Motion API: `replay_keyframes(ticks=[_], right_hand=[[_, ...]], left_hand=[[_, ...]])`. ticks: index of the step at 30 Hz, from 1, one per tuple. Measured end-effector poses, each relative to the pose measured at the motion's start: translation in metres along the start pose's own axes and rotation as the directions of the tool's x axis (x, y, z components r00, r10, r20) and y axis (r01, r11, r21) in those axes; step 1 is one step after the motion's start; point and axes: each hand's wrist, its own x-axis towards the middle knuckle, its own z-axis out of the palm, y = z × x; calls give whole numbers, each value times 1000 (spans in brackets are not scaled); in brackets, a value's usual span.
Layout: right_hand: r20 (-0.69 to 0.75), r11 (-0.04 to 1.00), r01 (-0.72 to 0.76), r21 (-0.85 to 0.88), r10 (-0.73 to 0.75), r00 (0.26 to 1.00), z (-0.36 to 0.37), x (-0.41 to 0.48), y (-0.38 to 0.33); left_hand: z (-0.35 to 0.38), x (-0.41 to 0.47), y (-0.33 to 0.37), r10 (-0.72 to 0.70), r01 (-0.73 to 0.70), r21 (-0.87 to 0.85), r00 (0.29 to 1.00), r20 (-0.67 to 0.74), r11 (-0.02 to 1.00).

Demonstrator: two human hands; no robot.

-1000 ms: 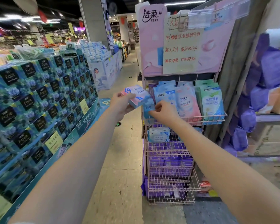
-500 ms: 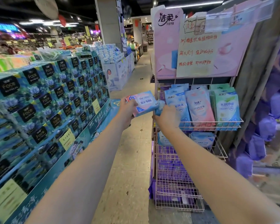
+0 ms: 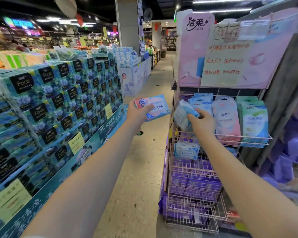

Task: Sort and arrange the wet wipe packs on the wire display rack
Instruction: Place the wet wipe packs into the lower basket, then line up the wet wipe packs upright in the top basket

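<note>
Shop aisle, left hand (image 3: 138,115) gripping pink-blue pack (image 3: 158,107), right hand (image 3: 203,125) blue pack (image 3: 182,115)

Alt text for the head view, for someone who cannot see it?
The left hand holds a blue and pink wipe pack over the aisle, while the right hand grips a pale blue pack at the top of a pink wire rack.

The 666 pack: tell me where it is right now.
Head view, centre: the 666 pack is held in the left hand over the aisle, just left of the wire rack's top basket, near the blue pack gripped by the right hand.
</note>
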Motion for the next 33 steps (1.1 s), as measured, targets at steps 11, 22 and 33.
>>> replay_keyframes(ticks=[11,22,33], right_hand=[[132,913,-157,376,114,985,-39,14,-10],[254,870,-272,412,176,951,-92,-5,3],[278,821,-408,400,316,907,-147,-48,37]], left_hand=[[8,-12,1,-18,16,15,995,97,1000],[9,-27,-15,-121,89,115,940,319,989],[0,-58,-57,-292,273,118,787,544,955]])
